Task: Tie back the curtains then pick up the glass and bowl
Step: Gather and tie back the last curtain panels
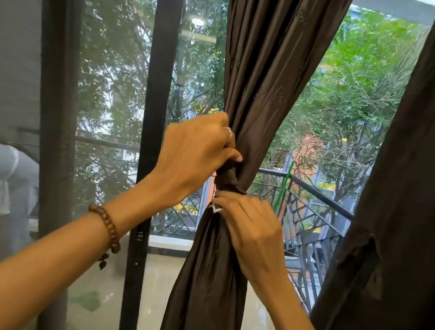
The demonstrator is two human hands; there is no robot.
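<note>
A dark brown curtain (268, 58) hangs in the middle of the window, gathered into a narrow bunch at mid-height by a tie of the same cloth (229, 181). My left hand (192, 155) grips the upper end of the tie against the bunch, fingers curled round it. Just below, my right hand (249, 227) pinches the tie at the knot from the right. A second dark curtain (420, 199) hangs loose at the right edge. No glass or bowl is in view.
A black sliding-door frame (155, 97) stands left of the curtain, with a mesh screen (51, 137) further left. Beyond the pane are a tiled balcony floor (159, 284), a black metal railing (318, 193) and trees.
</note>
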